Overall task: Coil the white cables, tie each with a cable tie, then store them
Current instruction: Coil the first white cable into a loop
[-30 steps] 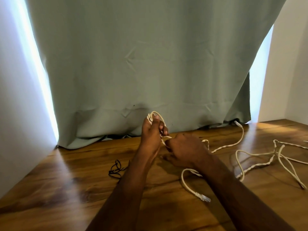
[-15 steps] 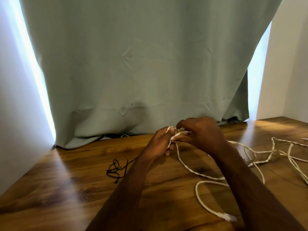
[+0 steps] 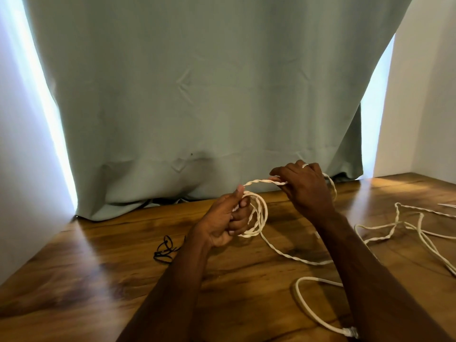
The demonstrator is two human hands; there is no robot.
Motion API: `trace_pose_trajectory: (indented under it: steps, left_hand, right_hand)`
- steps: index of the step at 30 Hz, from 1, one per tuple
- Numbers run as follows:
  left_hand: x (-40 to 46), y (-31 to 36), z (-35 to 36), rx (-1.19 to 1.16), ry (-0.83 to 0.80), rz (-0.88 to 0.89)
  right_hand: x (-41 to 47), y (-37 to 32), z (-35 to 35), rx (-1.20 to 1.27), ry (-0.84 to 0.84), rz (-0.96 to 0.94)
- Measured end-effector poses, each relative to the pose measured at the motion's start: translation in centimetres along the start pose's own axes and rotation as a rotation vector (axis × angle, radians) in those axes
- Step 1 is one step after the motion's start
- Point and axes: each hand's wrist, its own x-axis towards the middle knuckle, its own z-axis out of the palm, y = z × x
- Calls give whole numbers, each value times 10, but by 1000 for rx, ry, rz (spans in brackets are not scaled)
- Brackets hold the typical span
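A small coil of white twisted cable [image 3: 259, 214] hangs from my left hand [image 3: 225, 222], which grips it by the thumb and fingers above the wooden table [image 3: 98, 280]. My right hand [image 3: 304, 186] pinches the same cable a little to the right and higher, with a short taut stretch between the two hands. From the coil the cable trails down over the table and ends in a clear plug [image 3: 350, 332] near my right forearm. More loose white cable [image 3: 399, 223] lies tangled at the right. Black cable ties [image 3: 165, 250] lie left of my left wrist.
A grey-green curtain [image 3: 197, 95] hangs right behind the table's back edge, with bright light at both sides. White walls close in the left and right [image 3: 431, 95].
The hands were close together pinching the cable; now my right hand has pulled away to the right and up, and a coil of loops shows in my left hand. The plug end has slid nearer.
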Motion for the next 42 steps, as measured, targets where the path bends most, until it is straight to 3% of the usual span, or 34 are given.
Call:
trace_pose_trajectory:
  steps: [4, 6, 12, 18, 25, 29, 35, 42]
  left_hand:
    - [-1, 13, -11, -322, -93, 111]
    - [-3, 19, -16, -401, -61, 200]
    - [-3, 22, -20, -488, 140, 315]
    - [-4, 29, -25, -477, 234, 398]
    - [-5, 30, -34, -518, 204, 440]
    - [-6, 34, -34, -500, 255, 473]
    - [-2, 36, -28, -483, 306, 499]
    - [4, 29, -26, -270, 423, 505]
  right_hand:
    - [4, 5, -1, 57, 31, 22]
    - [5, 7, 1, 100, 40, 36]
    - [11, -5, 13, 60, -295, 122]
    - [7, -24, 18, 34, -588, 71]
    - [3, -50, 22, 77, -683, -26]
    - [1, -62, 17, 38, -832, -4]
    - [5, -81, 3, 245, -1054, 7]
    - [5, -86, -3, 325, -1030, 43]
